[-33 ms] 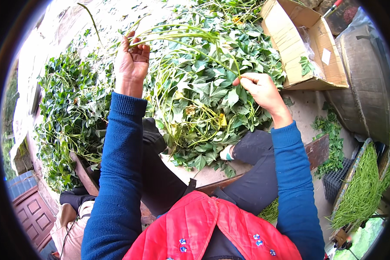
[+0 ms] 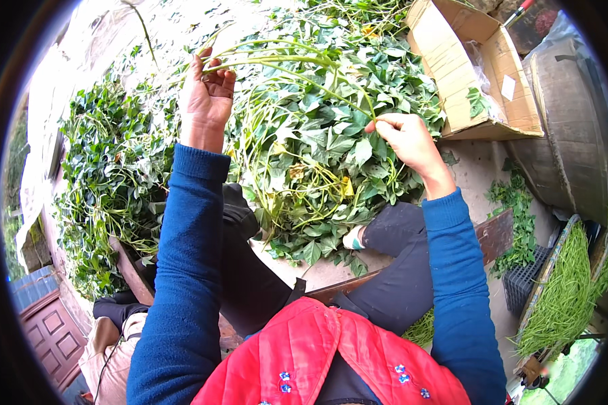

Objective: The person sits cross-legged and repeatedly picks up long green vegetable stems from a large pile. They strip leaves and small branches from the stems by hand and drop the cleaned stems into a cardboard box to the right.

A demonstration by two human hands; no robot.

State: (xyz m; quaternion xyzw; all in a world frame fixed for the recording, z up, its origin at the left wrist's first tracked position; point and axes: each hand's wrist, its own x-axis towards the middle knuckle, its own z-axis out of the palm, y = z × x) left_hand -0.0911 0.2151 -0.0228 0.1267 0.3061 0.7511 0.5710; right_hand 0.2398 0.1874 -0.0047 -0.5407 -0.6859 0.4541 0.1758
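Note:
Several long green leaf stems (image 2: 277,61) arch between my hands, above a big heap of leafy vines (image 2: 324,138). My left hand (image 2: 209,98) is raised with its palm toward me, its fingers curled round one end of the stems. At the right, thumb and forefinger of my right hand (image 2: 405,138) pinch the tip of one stem that bends down to it. Part of the bunch beyond my left fingers is washed out by bright light.
An open cardboard box (image 2: 452,88) stands at the far right, beside a large grey-brown container (image 2: 567,128). Nearer, a basket holds thin green stems (image 2: 564,290), next to a black plastic crate (image 2: 523,280). More vines (image 2: 115,196) lie left. A person in a pale top (image 2: 108,361) sits at lower left.

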